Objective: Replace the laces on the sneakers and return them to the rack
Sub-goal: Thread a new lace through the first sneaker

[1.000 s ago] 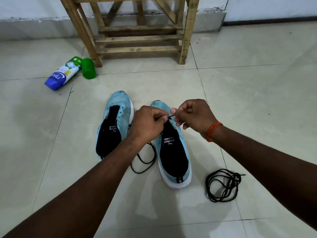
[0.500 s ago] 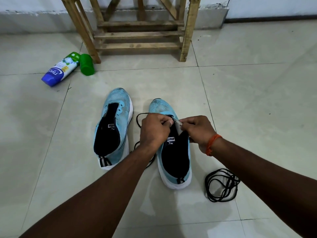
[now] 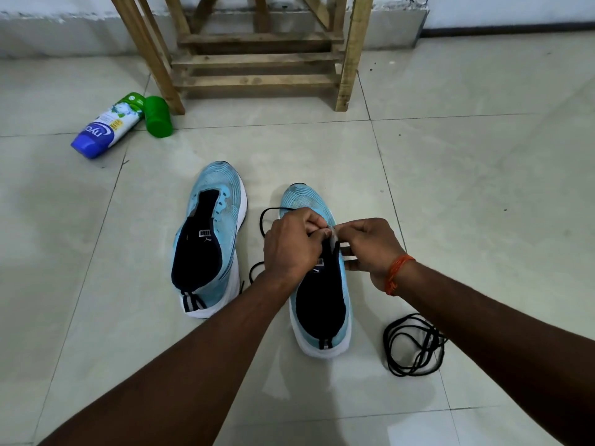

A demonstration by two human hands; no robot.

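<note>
Pinching the black lace [image 3: 261,220] with curled fingers, the left hand [image 3: 293,243] is working above the throat of the right sneaker [image 3: 322,310], while the right hand [image 3: 370,249] is meeting it fingertip to fingertip and appears to be pinching the upper edge of that sneaker; the exact point of contact is hidden by the fingers. The lace is looping out onto the floor [image 3: 483,204] between the two shoes. Both hands and the left forearm are covering the eyelet area, so how far the lacing has gone cannot be told. The left sneaker [image 3: 209,239] is lying just beside its pair, unlaced, toe pointing away from the person. A coiled lace [image 3: 413,347], also black, is lying near the heel of the right sneaker, apart from it. An orange thread band [image 3: 397,273] is circling the right wrist. Farther off, a blue-and-white bottle [image 3: 106,127] is lying on its side, touching a green cap [image 3: 157,117] beside one leg of the wooden rack [image 3: 257,59]. Pale glossy tiles are covering the floor, and the rack is standing against a white wall [image 3: 515,8].
</note>
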